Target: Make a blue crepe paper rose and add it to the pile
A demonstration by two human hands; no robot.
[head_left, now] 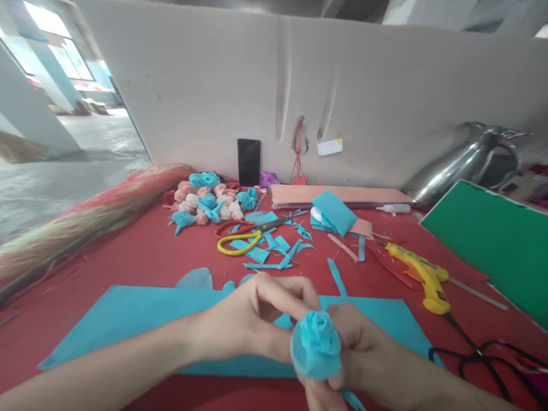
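A blue crepe-paper rose (319, 345) with layered petals faces up between my two hands. My right hand (363, 354) is closed around its base, and a thin blue strip pokes out below. From the left, the thumb and index finger of my left hand (268, 319) pinch the rose's outer petal edge. Beneath both hands lies a large sheet of blue paper (141, 319). Loose rounded blue petals (196, 279) rest at the sheet's far edge, some partly hidden behind my left hand.
Scissors (244, 237) lie open among blue paper scraps (280, 245). Finished paper flowers (209, 202) are heaped at the back left. A yellow glue gun (422, 277) with a black cord (479, 357) lies right, near a green board (492, 245). A phone (249, 162) leans against the back panel.
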